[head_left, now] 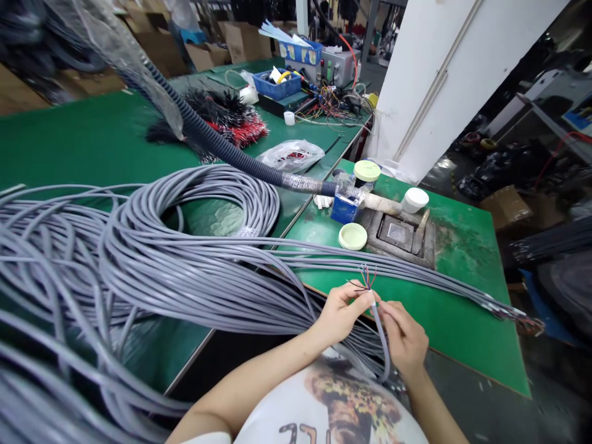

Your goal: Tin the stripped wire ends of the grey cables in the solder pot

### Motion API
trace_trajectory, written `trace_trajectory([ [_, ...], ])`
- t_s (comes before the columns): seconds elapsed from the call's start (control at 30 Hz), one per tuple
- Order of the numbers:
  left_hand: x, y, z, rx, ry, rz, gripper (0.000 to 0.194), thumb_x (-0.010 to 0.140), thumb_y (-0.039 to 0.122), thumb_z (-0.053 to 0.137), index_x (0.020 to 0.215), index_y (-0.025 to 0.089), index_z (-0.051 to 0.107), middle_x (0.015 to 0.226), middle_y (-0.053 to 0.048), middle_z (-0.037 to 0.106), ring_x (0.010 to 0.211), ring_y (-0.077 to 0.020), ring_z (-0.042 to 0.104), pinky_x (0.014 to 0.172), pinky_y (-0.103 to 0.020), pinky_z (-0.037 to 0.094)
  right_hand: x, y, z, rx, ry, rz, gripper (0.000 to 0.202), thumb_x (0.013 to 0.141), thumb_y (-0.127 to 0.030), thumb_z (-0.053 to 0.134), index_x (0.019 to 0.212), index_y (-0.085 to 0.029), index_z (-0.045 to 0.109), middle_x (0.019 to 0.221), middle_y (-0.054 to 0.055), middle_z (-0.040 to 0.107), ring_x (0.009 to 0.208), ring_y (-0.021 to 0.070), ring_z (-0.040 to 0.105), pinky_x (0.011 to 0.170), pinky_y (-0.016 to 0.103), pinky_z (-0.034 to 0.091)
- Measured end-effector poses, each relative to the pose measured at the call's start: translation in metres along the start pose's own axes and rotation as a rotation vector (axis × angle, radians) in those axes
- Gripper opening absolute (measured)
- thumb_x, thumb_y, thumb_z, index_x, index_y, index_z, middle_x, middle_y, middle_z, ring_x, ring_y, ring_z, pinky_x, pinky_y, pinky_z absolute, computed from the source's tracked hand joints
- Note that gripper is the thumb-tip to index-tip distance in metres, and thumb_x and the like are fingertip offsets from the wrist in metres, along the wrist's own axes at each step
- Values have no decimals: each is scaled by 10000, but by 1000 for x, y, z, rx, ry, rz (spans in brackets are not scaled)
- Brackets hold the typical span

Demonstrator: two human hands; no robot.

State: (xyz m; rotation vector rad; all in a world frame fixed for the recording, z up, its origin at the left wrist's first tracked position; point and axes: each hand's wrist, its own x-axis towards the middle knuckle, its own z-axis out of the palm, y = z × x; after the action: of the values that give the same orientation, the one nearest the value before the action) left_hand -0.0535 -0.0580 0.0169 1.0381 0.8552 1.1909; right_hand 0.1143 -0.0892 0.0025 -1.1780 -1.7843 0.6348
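A grey cable [380, 333] rises in front of my chest, its end stripped so that several thin coloured wires [367, 279] fan out at the top. My left hand [343, 311] is closed, thumb and fingers pinching the cable just under those wires. From the other side, my right hand [406, 338] is closed with its fingertips against the cable near the same spot; the exact contact is partly hidden. Below the hands the cable bends down among other grey cables. A bundle of grey cables [416, 269] lies just beyond the hands, its stripped ends at the right.
A large coil of grey cable [203, 265] covers the left bench. Behind the hands are a solder pot [398, 237], an open round tub [353, 237], a white-lidded jar [415, 200] and a ribbed hose [222, 145]. Black and red wires [240, 126] and blue bins [277, 85] stand farther back.
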Motion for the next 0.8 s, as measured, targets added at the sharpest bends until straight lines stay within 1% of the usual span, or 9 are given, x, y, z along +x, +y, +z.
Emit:
trace_trajectory([
  [0.07, -1, 1, 2, 51, -2, 8, 285, 842, 398, 629, 789, 143, 746, 790, -70, 667, 782, -167, 588, 766, -292, 461, 3, -9, -3, 55, -74, 183, 190, 893, -202, 506, 883, -269, 684, 724, 0, 676, 650, 173, 632, 602, 298, 496],
  [0.13, -2, 0, 4, 76, -21, 8, 280, 843, 385, 630, 766, 142, 747, 783, -71, 667, 788, -165, 584, 774, -290, 456, 7, -17, -4, 80, -177, 291, 238, 890, -257, 531, 678, -214, 629, 581, -16, 618, 533, 133, 570, 537, 251, 441],
  [0.2, -3, -2, 4, 35, -34, -19, 253, 822, 373, 657, 775, 142, 749, 807, -73, 674, 793, -163, 586, 774, -287, 458, 9, -21, -4, 74, -209, 356, 329, 888, -296, 541, 576, -192, 559, 494, -29, 557, 464, 102, 504, 501, 229, 390],
  [0.27, -3, -4, 1, -81, -16, -67, 224, 766, 357, 718, 842, 148, 744, 855, -67, 682, 784, -155, 591, 755, -278, 463, 9, -23, -3, 82, -189, 388, 370, 898, -325, 525, 556, -186, 539, 456, -36, 522, 437, 88, 466, 494, 223, 367],
  [0.33, -3, -7, -4, -200, 53, -95, 240, 711, 332, 768, 867, 154, 727, 844, -47, 679, 748, -135, 584, 718, -255, 458, 9, -23, -2, 106, -189, 396, 367, 903, -341, 516, 575, -184, 555, 456, -36, 526, 440, 86, 466, 503, 221, 365],
  [0.4, -2, -8, -11, -260, 138, -85, 217, 702, 308, 776, 840, 155, 708, 768, -17, 658, 686, -106, 556, 669, -223, 439, 8, -22, -1, 129, -202, 393, 357, 905, -351, 515, 595, -182, 571, 458, -36, 531, 442, 86, 464, 508, 223, 362],
  [0.47, -1, -7, -16, -274, 191, -51, 182, 718, 294, 765, 814, 155, 698, 718, 3, 630, 637, -84, 523, 628, -203, 420, 7, -23, 1, 143, -217, 390, 351, 905, -354, 518, 605, -180, 577, 459, -36, 530, 444, 86, 461, 507, 224, 357],
  [0.67, 1, -6, -21, -312, 201, -19, 193, 704, 282, 775, 837, 162, 704, 700, 15, 605, 608, -70, 501, 591, -187, 406, 10, -27, 5, 150, -263, 371, 399, 914, -360, 501, 559, -180, 534, 462, -29, 525, 451, 87, 452, 512, 228, 349],
  [0.8, 3, -3, -23, -318, 192, -12, 199, 684, 282, 786, 821, 158, 712, 677, 17, 600, 604, -68, 490, 588, -188, 395, 13, -27, 6, 127, -286, 365, 397, 913, -368, 499, 567, -180, 552, 461, -28, 525, 459, 90, 462, 525, 228, 359],
])
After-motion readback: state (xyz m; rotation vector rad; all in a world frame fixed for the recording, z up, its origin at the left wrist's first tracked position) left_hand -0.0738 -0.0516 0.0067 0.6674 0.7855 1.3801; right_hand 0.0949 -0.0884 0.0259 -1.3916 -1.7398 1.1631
